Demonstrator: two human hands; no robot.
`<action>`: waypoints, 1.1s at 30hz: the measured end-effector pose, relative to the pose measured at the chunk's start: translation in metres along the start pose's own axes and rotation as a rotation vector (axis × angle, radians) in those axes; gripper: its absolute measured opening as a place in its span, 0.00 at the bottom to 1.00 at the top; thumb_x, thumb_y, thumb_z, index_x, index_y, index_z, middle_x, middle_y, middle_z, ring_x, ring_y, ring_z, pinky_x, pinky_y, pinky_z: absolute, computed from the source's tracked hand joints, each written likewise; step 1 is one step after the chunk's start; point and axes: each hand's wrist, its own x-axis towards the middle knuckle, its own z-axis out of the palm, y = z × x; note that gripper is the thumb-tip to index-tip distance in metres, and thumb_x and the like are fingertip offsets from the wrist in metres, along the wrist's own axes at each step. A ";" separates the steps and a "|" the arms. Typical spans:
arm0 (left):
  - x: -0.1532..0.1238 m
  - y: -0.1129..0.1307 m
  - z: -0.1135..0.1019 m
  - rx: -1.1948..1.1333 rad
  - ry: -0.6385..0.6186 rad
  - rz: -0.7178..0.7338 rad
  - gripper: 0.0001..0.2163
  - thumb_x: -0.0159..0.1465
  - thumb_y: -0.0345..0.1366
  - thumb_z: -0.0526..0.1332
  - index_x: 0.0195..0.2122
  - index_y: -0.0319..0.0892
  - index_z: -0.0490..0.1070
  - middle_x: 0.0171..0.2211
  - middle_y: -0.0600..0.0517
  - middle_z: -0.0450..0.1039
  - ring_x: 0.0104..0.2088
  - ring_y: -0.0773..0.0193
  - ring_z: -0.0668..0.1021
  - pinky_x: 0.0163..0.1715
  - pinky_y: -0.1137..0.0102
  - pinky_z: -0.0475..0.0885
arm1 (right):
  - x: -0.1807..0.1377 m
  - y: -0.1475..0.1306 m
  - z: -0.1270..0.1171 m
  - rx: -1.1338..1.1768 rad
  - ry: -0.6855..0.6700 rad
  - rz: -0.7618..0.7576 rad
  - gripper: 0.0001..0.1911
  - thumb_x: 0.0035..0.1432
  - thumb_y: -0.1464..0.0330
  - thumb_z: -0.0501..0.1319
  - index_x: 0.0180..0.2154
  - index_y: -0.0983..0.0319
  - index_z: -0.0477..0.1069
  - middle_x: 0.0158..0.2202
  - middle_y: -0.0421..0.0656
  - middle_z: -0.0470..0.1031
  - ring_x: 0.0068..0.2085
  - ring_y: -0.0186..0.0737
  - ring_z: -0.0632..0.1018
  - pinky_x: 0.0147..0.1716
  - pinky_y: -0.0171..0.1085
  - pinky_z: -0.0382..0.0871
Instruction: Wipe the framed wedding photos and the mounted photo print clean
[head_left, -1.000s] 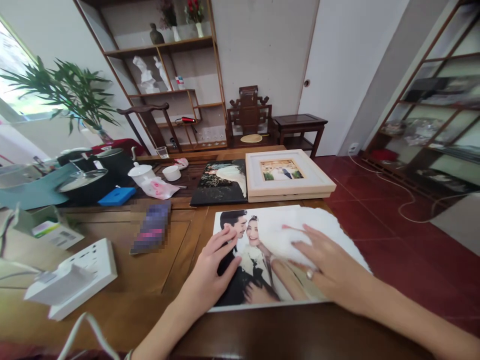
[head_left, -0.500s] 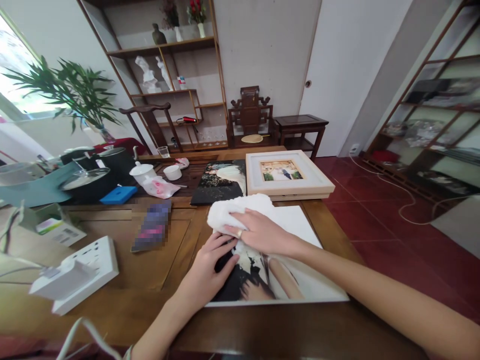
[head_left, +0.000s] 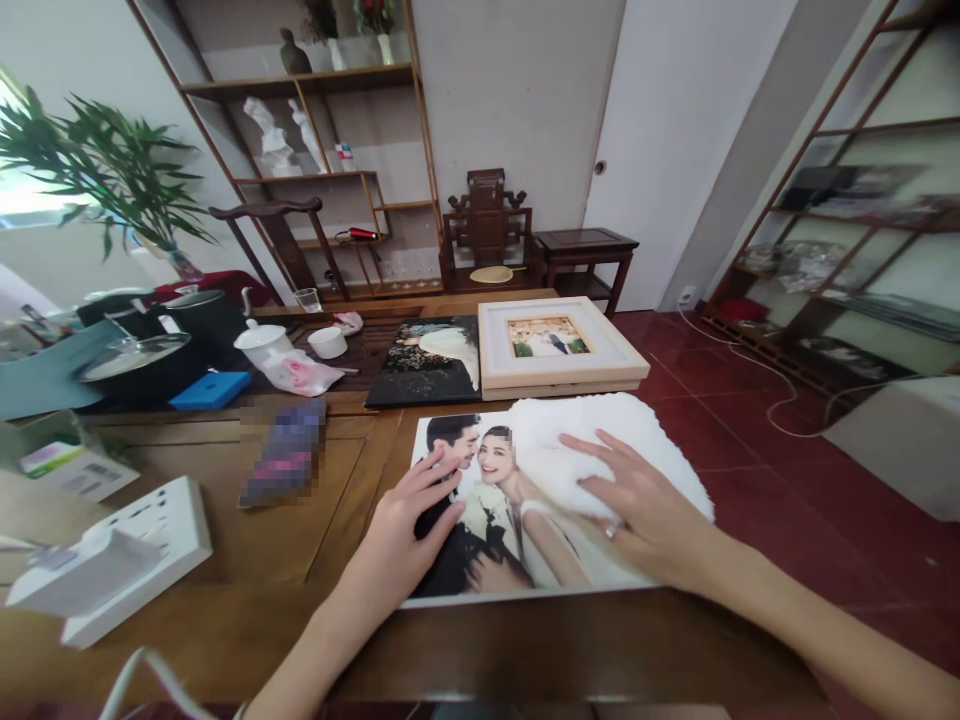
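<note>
A large wedding photo print (head_left: 487, 520) lies flat on the wooden table (head_left: 315, 540) in front of me. My left hand (head_left: 409, 535) rests flat on the print's left part, fingers spread, pressing it down. My right hand (head_left: 637, 505) lies palm down on a white cloth (head_left: 592, 440) that covers the print's upper right part. Its fingers are stretched out over the cloth and it wears a ring.
Behind the print lie a dark photo panel (head_left: 431, 362) and a white framed photo (head_left: 551, 345). To the left are a white power strip (head_left: 135, 560), a blue box (head_left: 210, 390), pots, a white teapot (head_left: 262, 345) and cups. Shelves and dark chairs line the wall.
My right hand swept the cloth from the print's upper left back across to its right side. My left hand stayed pressed on the left part. The view shifted slightly.
</note>
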 end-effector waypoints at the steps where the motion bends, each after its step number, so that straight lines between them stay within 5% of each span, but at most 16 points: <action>1: 0.001 0.000 -0.001 -0.007 -0.015 -0.009 0.14 0.64 0.37 0.56 0.48 0.41 0.74 0.52 0.48 0.72 0.59 0.55 0.67 0.57 0.57 0.65 | -0.003 -0.010 0.000 -0.003 -0.009 -0.047 0.13 0.53 0.74 0.54 0.38 0.64 0.74 0.61 0.57 0.61 0.64 0.53 0.57 0.62 0.58 0.44; 8: -0.001 0.002 -0.003 -0.065 -0.040 -0.101 0.19 0.66 0.39 0.53 0.57 0.43 0.64 0.61 0.46 0.61 0.61 0.58 0.64 0.60 0.58 0.60 | -0.024 -0.052 -0.007 0.087 -0.196 -0.248 0.24 0.44 0.75 0.56 0.46 0.59 0.72 0.64 0.46 0.57 0.66 0.50 0.50 0.63 0.58 0.39; 20: -0.002 0.006 -0.003 0.065 -0.111 -0.074 0.20 0.66 0.42 0.53 0.57 0.42 0.66 0.62 0.44 0.60 0.62 0.53 0.62 0.60 0.55 0.60 | 0.030 0.030 0.001 -0.040 0.118 0.007 0.17 0.60 0.69 0.53 0.48 0.65 0.71 0.57 0.56 0.68 0.59 0.53 0.66 0.58 0.57 0.55; 29: -0.001 0.006 -0.001 0.062 -0.086 -0.061 0.19 0.66 0.42 0.53 0.55 0.41 0.68 0.61 0.44 0.61 0.62 0.54 0.63 0.60 0.56 0.59 | -0.020 -0.046 0.000 0.057 -0.125 -0.232 0.20 0.45 0.74 0.57 0.42 0.60 0.74 0.64 0.48 0.57 0.66 0.52 0.52 0.62 0.61 0.38; 33: -0.001 0.005 -0.001 0.064 -0.086 -0.043 0.19 0.66 0.42 0.54 0.56 0.43 0.67 0.61 0.44 0.61 0.61 0.53 0.63 0.59 0.55 0.61 | -0.020 -0.050 -0.005 0.105 -0.172 -0.279 0.25 0.44 0.74 0.57 0.47 0.59 0.72 0.64 0.48 0.58 0.65 0.50 0.53 0.62 0.58 0.41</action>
